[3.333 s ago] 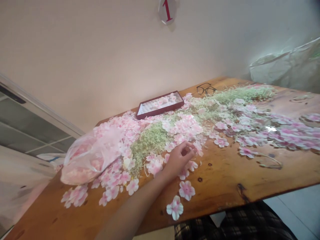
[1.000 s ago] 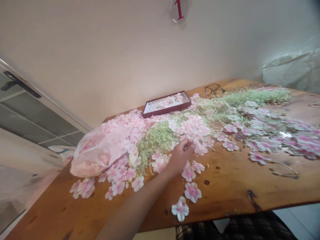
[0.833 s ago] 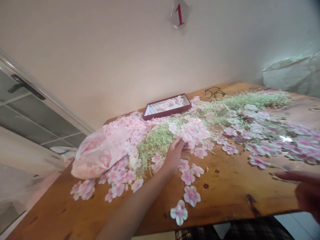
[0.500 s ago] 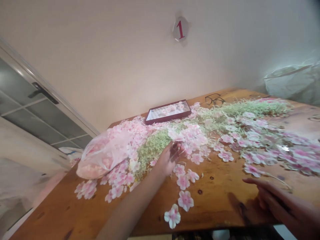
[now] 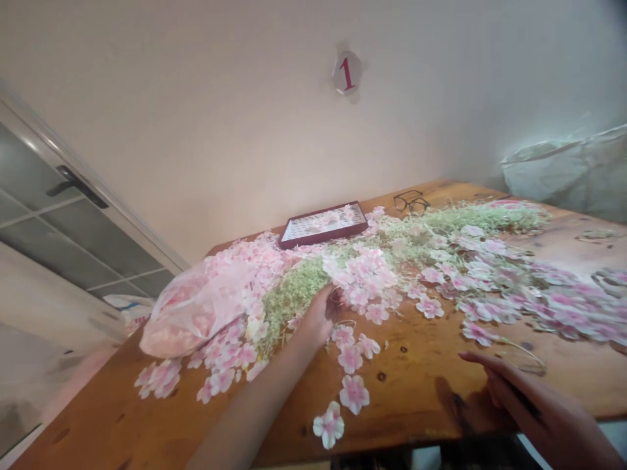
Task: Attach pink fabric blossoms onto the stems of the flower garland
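Left hand [image 5: 318, 318] is curled up, fingers bunched in toward the thumb, with the forearm [image 5: 249, 398] reaching in from the bottom of the shot. Can't really tell if it's pinching anything. Right hand [image 5: 519, 408] is way over at lower right, fingers stretched out and loosely together.

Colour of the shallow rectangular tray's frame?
Dark maroon: the shallow rectangular tray, best in the head view.

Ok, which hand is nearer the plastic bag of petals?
Left. The left hand is just right of the plastic bag, at the edge of the green shreds. The right hand is much farther right, over the bare wooden table.
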`<state>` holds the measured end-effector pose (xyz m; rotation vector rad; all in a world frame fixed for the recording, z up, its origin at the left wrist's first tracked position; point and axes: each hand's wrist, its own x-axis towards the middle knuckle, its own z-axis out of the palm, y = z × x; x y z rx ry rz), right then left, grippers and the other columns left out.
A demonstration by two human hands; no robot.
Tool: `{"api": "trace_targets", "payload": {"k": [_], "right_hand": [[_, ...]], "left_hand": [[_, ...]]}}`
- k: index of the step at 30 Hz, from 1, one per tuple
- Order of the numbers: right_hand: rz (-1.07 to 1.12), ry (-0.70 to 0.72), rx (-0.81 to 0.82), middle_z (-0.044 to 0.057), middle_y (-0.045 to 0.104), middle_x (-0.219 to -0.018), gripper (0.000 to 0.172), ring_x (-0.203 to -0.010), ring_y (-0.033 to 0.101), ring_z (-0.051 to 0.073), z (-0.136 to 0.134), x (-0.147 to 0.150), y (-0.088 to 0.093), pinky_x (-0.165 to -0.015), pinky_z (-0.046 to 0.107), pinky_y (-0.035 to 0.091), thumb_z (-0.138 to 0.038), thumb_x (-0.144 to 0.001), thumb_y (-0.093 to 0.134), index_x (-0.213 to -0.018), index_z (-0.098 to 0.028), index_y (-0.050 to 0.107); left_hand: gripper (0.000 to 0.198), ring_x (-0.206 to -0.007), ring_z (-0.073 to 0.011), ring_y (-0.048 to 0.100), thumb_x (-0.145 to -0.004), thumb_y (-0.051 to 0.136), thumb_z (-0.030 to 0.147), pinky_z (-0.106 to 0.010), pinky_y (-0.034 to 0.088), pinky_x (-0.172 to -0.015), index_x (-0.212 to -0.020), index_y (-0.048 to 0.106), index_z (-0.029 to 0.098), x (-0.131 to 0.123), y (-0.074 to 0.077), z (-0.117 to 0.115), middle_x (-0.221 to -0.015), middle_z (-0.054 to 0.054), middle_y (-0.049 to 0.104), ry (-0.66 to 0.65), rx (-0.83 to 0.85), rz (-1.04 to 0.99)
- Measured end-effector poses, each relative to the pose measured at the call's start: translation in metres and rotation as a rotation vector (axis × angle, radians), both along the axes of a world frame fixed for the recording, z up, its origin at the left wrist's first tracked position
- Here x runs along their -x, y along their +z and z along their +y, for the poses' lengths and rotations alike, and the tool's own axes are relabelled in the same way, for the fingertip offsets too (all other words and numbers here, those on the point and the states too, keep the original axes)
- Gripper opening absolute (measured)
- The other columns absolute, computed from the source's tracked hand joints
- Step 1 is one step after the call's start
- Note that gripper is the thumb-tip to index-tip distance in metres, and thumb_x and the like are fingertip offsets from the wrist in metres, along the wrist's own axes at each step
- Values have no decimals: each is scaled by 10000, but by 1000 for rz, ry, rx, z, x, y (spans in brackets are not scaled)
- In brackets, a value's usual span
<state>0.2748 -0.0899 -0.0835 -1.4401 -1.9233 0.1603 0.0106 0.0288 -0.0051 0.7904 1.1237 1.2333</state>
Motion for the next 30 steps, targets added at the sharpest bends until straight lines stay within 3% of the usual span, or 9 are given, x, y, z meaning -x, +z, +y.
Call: {"api": "trace_targets", "payload": {"k": [4,8,11,14,18,22,25,28,30], "right_hand": [[28,-27,13,28,649,-812,269,-658,617,130,-2,9,12,-560,195,490,-293,-829,347,-1037,-226,505],[32,-35,30,30,645,-798,260,-694,608,119,-3,16,22,-605,198,479,-233,-839,325,-1013,-211,516],[37,-32,9,25,646,-804,256,-703,606,109,-3,17,24,-616,187,473,-213,-837,324,-1004,-211,518],[42,-13,-12,27,648,-833,257,-718,606,104,-2,17,23,-627,179,474,-198,-831,329,-1005,-209,518],[52,10,-60,37,648,-865,263,-730,608,111,-1,15,24,-619,191,481,-182,-814,333,-985,-198,532],[54,35,-50,31,650,-860,263,-730,608,109,-2,14,28,-619,193,484,-175,-806,334,-976,-194,533],[50,36,-16,33,647,-856,269,-725,608,116,-2,12,26,-618,200,483,-189,-809,338,-996,-197,530],[22,36,-43,36,646,-865,266,-725,608,124,-2,11,22,-614,208,480,-199,-814,344,-1008,-197,526],[3,32,-65,33,644,-880,257,-734,607,126,-3,11,20,-619,211,478,-207,-817,351,-1008,-203,523]], "left_hand": [[121,-552,-68,483,-621,607,228,-156,390,-542,-683,548,142,-6,-3,-8,-586,34,509,-168,-122,140],[178,-726,-117,544,-743,478,320,-215,406,-697,-811,572,187,-15,1,-24,-751,5,579,-452,-355,633],[265,-900,-170,535,-775,420,348,-288,379,-815,-964,558,224,-18,1,-30,-959,-31,598,-564,-480,973],[346,-1070,-190,443,-796,382,341,-350,314,-917,-1113,476,243,-19,5,-31,-1159,-47,507,-642,-628,1205],[342,-1172,-196,326,-809,359,301,-396,263,-967,-1130,462,242,-20,31,-44,-1279,-47,378,-779,-789,1350],[359,-1160,-169,353,-803,385,302,-344,317,-952,-1160,417,321,-14,54,-73,-1238,16,434,-1149,-812,1358],[424,-1190,-200,307,-789,415,292,-383,310,-955,-1207,354,331,4,37,-84,-1276,9,382,-1168,-830,1388],[471,-1217,-197,248,-808,361,181,-423,277,-967,-1243,276,342,32,8,-80,-1301,13,336,-1076,-917,1509],[524,-1226,-192,227,-805,300,86,-426,281,-964,-1269,221,318,49,-1,-74,-1294,0,346,-953,-997,1606]]}}
